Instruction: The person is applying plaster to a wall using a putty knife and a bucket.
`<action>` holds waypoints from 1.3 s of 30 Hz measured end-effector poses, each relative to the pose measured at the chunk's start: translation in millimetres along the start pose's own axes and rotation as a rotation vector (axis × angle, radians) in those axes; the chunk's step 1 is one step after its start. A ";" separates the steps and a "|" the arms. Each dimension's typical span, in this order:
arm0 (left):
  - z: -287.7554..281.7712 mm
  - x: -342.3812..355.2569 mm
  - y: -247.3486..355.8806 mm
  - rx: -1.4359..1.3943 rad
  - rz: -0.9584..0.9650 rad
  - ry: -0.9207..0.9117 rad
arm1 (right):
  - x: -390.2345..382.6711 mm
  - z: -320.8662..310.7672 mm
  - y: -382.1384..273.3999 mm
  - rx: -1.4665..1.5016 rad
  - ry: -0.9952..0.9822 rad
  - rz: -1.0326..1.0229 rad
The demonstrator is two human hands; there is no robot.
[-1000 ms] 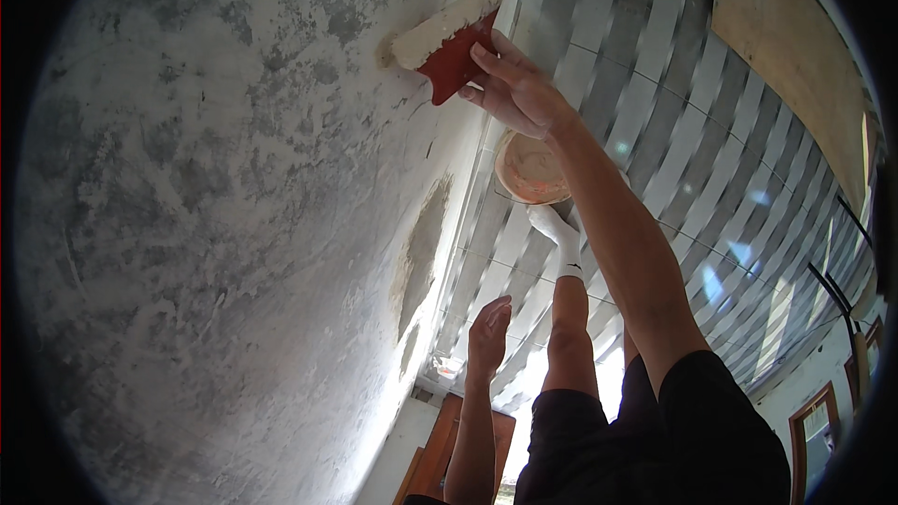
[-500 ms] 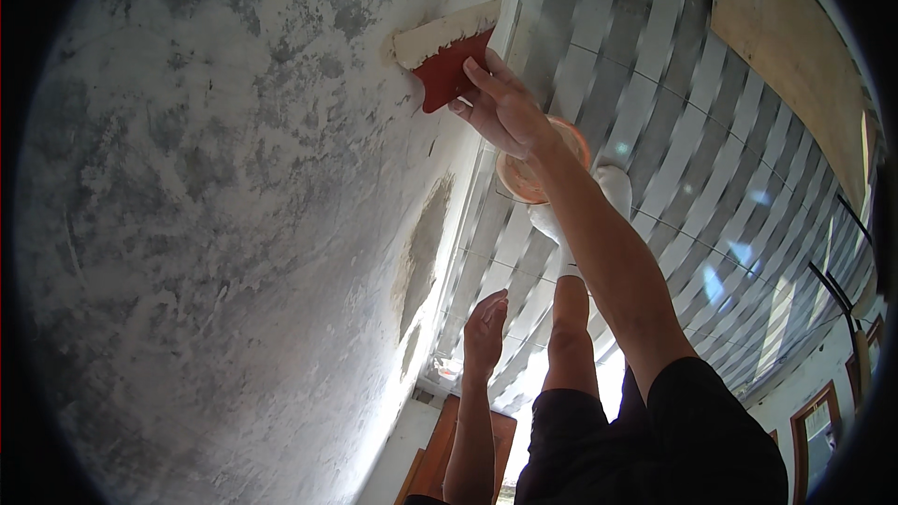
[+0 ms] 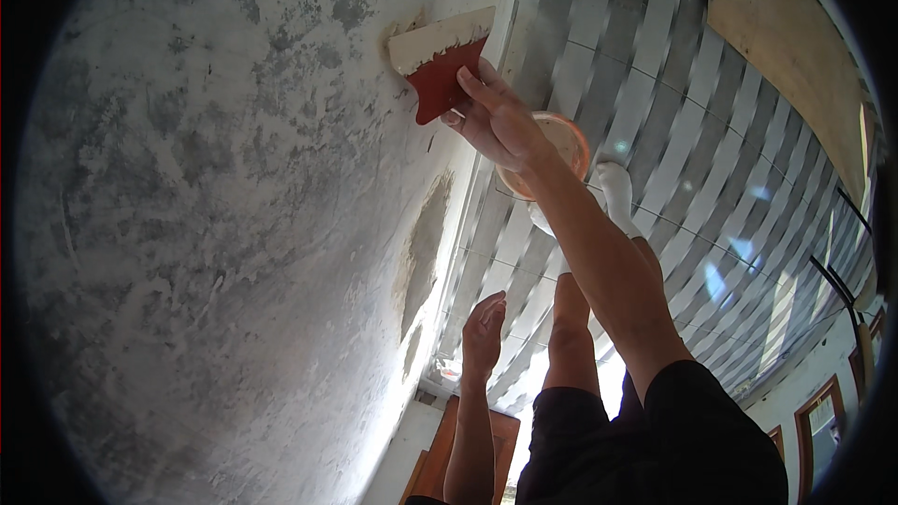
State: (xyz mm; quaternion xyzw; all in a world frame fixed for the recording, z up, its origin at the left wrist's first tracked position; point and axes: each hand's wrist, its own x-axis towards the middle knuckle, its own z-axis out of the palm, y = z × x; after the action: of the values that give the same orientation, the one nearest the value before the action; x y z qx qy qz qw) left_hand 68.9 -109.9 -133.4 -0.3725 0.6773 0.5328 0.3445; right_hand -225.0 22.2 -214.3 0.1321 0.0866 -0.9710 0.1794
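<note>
My right hand (image 3: 496,122) grips a red putty knife (image 3: 440,79), its wide blade (image 3: 440,33) coated in pale putty and against the mottled grey-white wall (image 3: 215,178) near the skirting. Under that hand, an orange-rimmed bucket (image 3: 571,140) with pale contents stands on the floor, partly hidden by my wrist and forearm. My left hand (image 3: 482,332) is lower in the picture beside the wall, empty, its fingers loosely extended and slightly curved.
The grey striped tiled floor (image 3: 702,168) spreads rightward, with my white-socked feet (image 3: 615,187) near the bucket. A wooden board (image 3: 776,28) lies at the upper right. Dark bars (image 3: 832,281), wood-framed openings (image 3: 823,430) and a wooden door (image 3: 440,444) show around the lower edges.
My right hand and the putty knife have moved a little down and leftward in the picture along the wall. My right foot now shows more beside the forearm. My left hand has shifted slightly.
</note>
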 end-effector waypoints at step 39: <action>0.1 4.5 5.2 -0.031 0.035 0.030 | -3.2 5.4 9.4 0.080 0.045 -0.032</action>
State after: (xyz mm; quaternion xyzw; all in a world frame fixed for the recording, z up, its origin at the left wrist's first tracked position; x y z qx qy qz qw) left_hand 62.2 -109.6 -134.9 -0.3739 0.6804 0.5436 0.3188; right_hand -219.9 13.4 -209.4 0.1594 0.0535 -0.9733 0.1564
